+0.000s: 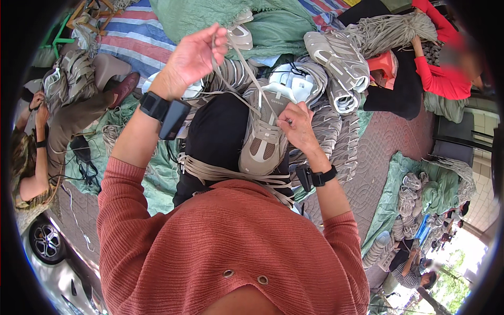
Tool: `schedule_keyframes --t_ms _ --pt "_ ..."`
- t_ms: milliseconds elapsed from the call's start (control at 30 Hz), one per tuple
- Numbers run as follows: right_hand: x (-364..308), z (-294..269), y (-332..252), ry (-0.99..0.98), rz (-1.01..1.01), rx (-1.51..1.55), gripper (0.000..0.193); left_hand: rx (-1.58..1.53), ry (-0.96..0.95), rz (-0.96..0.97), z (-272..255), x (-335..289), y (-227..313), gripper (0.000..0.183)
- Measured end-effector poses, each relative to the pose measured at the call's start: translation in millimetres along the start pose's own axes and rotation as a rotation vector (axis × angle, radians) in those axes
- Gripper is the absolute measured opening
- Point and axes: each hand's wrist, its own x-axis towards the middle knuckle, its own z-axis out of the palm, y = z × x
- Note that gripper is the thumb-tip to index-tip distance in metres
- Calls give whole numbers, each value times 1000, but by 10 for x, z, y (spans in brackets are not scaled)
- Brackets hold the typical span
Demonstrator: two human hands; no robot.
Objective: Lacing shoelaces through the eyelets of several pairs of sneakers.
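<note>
A grey-beige sneaker (257, 149) rests on my lap, its toe toward me and its white-lined opening away. My left hand (202, 52) is raised above and to the left of it, fingers pinched on a flat beige shoelace (254, 80). That lace runs taut down to the sneaker's tongue and eyelets. At the sneaker's right side, my right hand (297, 125) is closed at the upper eyelets, thumb and forefinger pinching the lace. Across my black-clad thighs lies a bundle of loose laces (231, 172).
Stacked sneakers (338, 65) stand beyond and right of my knees. A green tarp (184, 18) lies ahead over striped sheeting (139, 39). A red-sleeved person (443, 68) with a lace bundle (394, 34) sits at right, another person (39, 152) at left. A parked car (52, 257) is lower left.
</note>
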Motion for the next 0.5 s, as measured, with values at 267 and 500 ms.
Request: schedule_keyframes --t_ms 267,500 --pt "110 82 -58 -54 64 182 5 -20 -2 220 -149 -303 725 22" --pt "266 -118 -34 -209 387 939 16 -95 -168 225 -359 -670 1089 28"
